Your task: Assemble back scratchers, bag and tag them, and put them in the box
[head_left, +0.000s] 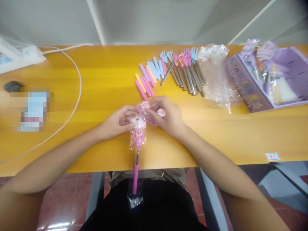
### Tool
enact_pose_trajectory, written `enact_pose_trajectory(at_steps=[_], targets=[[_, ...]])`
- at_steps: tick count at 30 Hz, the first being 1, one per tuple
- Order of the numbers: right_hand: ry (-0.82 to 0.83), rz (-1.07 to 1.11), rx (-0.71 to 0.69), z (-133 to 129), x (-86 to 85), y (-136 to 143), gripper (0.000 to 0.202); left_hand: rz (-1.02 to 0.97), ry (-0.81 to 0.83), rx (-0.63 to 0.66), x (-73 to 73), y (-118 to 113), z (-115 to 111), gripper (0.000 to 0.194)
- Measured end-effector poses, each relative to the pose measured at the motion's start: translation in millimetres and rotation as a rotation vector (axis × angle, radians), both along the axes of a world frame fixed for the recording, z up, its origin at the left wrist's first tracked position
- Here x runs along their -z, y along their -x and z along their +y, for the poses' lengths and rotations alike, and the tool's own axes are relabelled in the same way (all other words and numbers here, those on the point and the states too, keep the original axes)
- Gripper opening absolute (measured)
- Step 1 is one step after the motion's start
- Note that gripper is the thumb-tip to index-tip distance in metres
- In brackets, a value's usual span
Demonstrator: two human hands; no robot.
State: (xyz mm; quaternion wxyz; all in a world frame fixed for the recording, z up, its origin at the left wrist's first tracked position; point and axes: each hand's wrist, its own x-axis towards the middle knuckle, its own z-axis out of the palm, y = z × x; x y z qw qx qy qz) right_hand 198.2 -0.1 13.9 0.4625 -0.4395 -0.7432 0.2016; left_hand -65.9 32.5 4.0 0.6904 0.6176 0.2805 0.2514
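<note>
My left hand [117, 123] and my right hand [168, 117] meet over the front of the yellow table [96, 80]. Together they pinch the pink printed header card [144, 110] at the top of a clear wrapper [137, 136]. Inside the wrapper is a pink back scratcher [136, 160] with a claw head, metal shaft and pink handle. It hangs over the table's front edge toward my lap.
Several loose pastel handle grips [149, 77] and several unwrapped scratchers [185, 69] lie behind my hands. Crumpled clear plastic [214, 77] and a purple display box [267, 80] sit at the right. A white cable [75, 93] curves at the left. A small card [272, 156] lies near the front edge.
</note>
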Motion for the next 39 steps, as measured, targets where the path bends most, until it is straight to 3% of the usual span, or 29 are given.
enact_pose_trajectory(at_steps=[10, 19, 27, 39], targets=[[-0.042, -0.042, 0.002, 0.6, 0.7, -1.5, 0.013, -0.038, 0.088, 0.037, -3.8, 3.1, 1.9, 0.053], [-0.118, -0.107, -0.127, 3.5, 0.0, -2.5, 0.015, -0.128, 0.276, 0.024, -6.7, -2.5, 0.5, 0.054], [-0.103, -0.119, -0.118, 3.8, 1.0, -2.7, 0.016, -0.139, 0.281, 0.036, -7.7, -4.2, 2.9, 0.055], [-0.147, -0.114, -0.21, 2.8, -1.4, -1.7, 0.017, -0.232, 0.336, 0.071, -1.5, -0.7, 2.2, 0.053]])
